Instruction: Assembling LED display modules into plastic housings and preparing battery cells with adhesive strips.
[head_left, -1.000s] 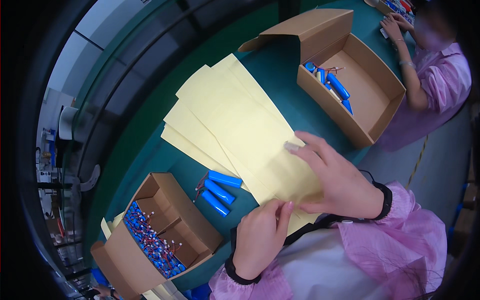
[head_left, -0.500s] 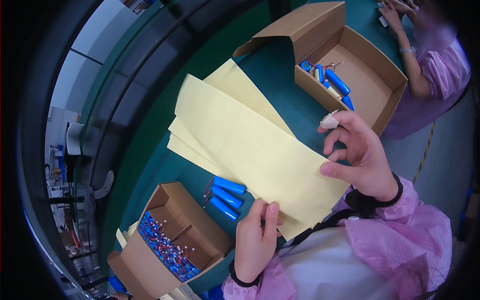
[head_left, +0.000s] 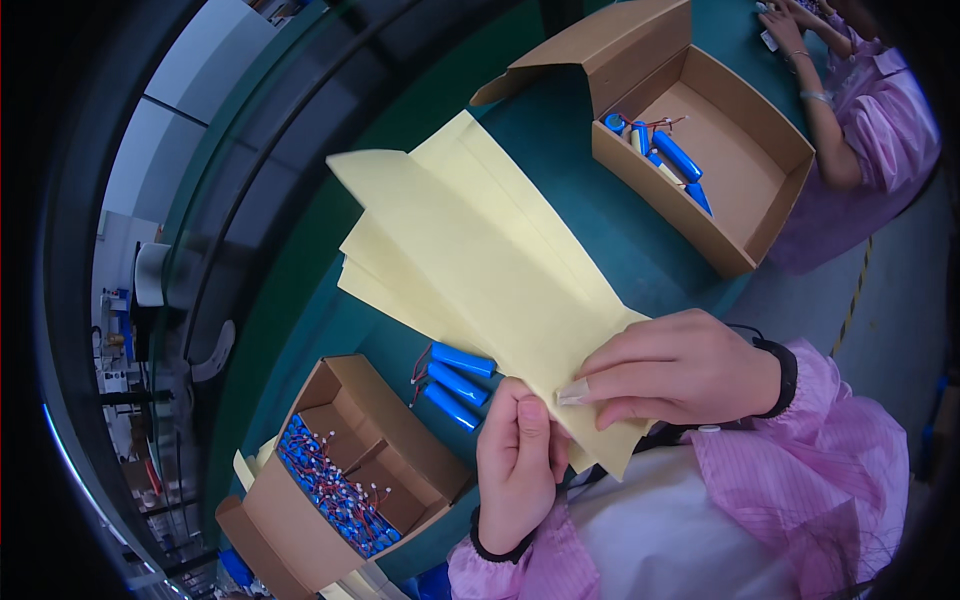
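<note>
Fingers (head_left: 610,375) of the right hand (head_left: 680,368) pinch the near end of a long yellow paper sheet (head_left: 480,260), thumb under and forefinger on top, while the left hand (head_left: 518,462) grips the same end from below with its thumb pressed against the sheet's edge. Both hands are closed on the paper at about 6 o'clock in the view, close to the person's chest, and the sheet runs up and away toward 11 o'clock over the green worktop (head_left: 590,200). Beneath it lie more yellow sheets (head_left: 375,270) of the same kind, fanned out on the worktop. Just left of the left hand, at 7 o'clock, three blue cylindrical battery cells (head_left: 455,372) with thin wires lie side by side. Farther toward 7 o'clock stands an open cardboard box (head_left: 300,530) part-filled with more blue wired cells (head_left: 330,490). At 1 o'clock a second open cardboard box (head_left: 770,200) holds a few blue cells (head_left: 675,155) in its far corner. Beyond it, at 2 o'clock, another person's arm (head_left: 820,110) in a pink sleeve rests at the worktop's edge.
</note>
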